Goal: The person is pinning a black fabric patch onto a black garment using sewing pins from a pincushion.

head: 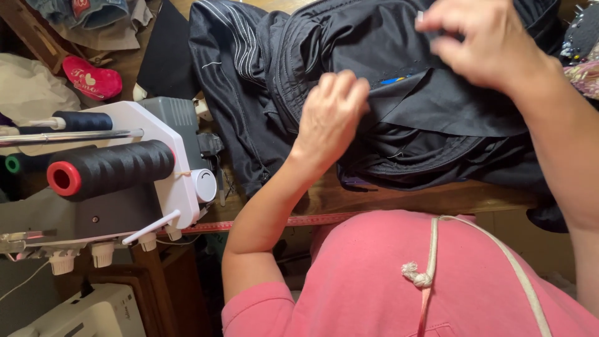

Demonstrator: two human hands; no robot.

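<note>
Black garment (399,93) heaped on bench (399,198), long axis running L-R. L hand (331,115) grip curled, pinching fabric fold; R hand (480,40) pinching cloth just beyond.

Left hand's (331,118) fingertips tucked out of sight in the black garment (399,81), right hand (480,40) blurred, its fingertips cut by the far edge, sewing machine (81,312) cut by the near edge, thread spool (112,168) partly hidden behind the white stand (168,156).
</note>
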